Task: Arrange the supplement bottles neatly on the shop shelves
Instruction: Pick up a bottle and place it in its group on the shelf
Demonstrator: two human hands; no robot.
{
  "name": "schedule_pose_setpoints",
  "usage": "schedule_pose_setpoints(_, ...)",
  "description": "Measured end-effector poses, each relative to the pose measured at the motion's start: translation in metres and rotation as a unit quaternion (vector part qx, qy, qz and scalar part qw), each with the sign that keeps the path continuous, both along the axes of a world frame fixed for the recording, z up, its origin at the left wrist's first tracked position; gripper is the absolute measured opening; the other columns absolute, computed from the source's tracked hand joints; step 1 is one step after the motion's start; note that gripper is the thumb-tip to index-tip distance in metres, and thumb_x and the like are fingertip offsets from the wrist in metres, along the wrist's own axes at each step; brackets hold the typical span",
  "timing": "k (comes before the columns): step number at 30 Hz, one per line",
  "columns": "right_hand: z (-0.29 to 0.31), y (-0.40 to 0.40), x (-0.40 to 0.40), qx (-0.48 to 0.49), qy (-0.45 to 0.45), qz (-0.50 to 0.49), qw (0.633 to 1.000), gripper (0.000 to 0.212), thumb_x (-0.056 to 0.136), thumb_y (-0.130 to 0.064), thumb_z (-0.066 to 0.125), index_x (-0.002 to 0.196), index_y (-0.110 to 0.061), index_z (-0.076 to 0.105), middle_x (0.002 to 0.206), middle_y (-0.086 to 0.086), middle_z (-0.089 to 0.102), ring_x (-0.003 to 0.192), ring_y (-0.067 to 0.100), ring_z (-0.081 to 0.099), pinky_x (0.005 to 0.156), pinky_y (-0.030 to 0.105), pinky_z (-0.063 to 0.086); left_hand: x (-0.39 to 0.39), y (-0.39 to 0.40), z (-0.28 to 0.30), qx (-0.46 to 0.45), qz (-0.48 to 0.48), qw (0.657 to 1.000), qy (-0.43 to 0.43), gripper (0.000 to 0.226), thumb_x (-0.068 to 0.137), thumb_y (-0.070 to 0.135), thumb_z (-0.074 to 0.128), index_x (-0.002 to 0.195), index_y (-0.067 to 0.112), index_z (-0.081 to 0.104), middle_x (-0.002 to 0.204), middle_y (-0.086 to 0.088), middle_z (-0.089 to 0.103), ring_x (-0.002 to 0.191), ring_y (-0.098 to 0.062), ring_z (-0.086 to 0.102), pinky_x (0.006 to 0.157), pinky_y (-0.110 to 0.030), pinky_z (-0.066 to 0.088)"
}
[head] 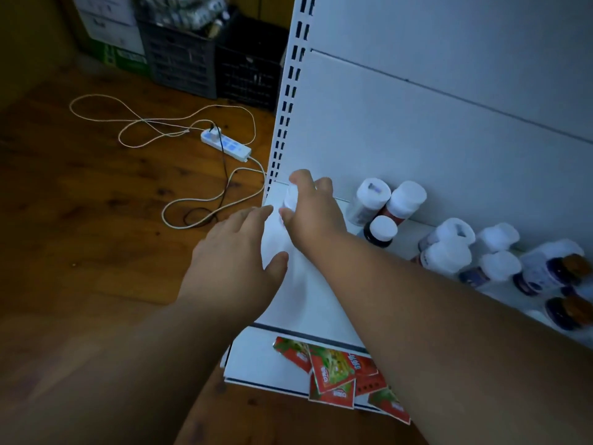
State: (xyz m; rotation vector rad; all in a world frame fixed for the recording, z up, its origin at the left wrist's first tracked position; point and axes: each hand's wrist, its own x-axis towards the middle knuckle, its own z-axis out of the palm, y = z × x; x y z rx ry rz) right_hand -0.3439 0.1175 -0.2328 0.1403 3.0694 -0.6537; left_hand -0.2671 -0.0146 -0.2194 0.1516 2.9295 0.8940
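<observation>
Gripping a white-capped bottle (291,200) at the shelf's (308,293) far left corner, the right hand (313,216) curls its fingers round it, while the left hand (237,248) hovers beside with fingers spread, holding nothing. Setting the bottle down crooked could tip it; a careless forearm might knock the neighbouring bottles (394,203).

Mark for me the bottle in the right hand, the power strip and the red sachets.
Bottle (291,198), head view: white cap showing between the fingers.
Power strip (225,145), head view: middle of its white body.
Red sachets (333,374), head view: face of the middle sachet.
</observation>
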Motion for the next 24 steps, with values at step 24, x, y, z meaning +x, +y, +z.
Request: schedule_pose_setpoints(24, 0.234, 0.008, 0.285, -0.773, -0.137, -0.265, 0.56, 0.056, 0.092, -0.04, 0.062, 0.129, 0.001, 0.053, 0.109, 0.021, 0.062, 0.101, 0.034, 0.064, 0.082, 0.045, 0.058, 0.208, -0.009, 0.22, 0.241, -0.11, 0.949, -0.173, 0.071, 0.088, 0.071, 0.032, 0.145, 0.03, 0.038, 0.142, 0.011, 0.047, 0.131, -0.005, 0.042, 0.109, -0.042, 0.039)
